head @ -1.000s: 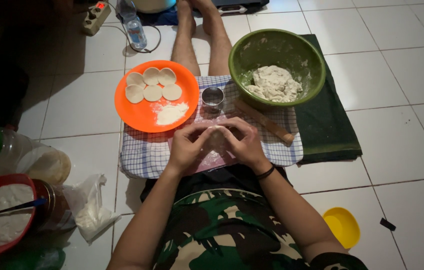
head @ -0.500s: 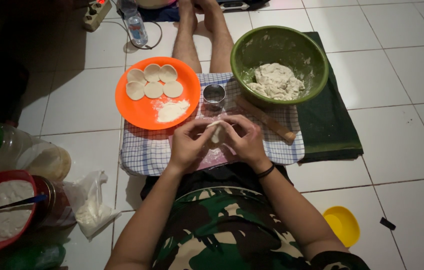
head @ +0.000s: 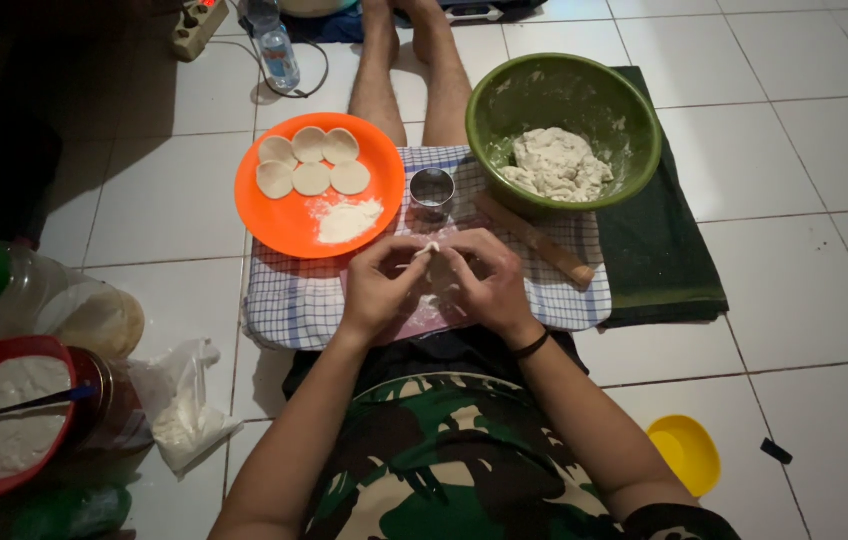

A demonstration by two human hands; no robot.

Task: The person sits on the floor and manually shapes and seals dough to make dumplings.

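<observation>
My left hand and my right hand meet over my lap, both pinching one small piece of white dough between the fingertips. They hover above a blue-checked cloth spread on my legs. An orange plate beyond my left hand carries several flat dough rounds and a heap of flour. A green bowl with a lump of dough stands beyond my right hand. Between them sits a round metal cutter. A wooden rolling pin lies beside my right hand.
A red bowl of flour with a spoon, a clear jar and a plastic bag sit at the left. A yellow lid lies on the tiles at the right. A dark green cloth lies under the bowl. A water bottle stands far back.
My hands have lifted a little and kept working the dough piece between the fingertips. The view has tilted slightly; nothing else has moved.
</observation>
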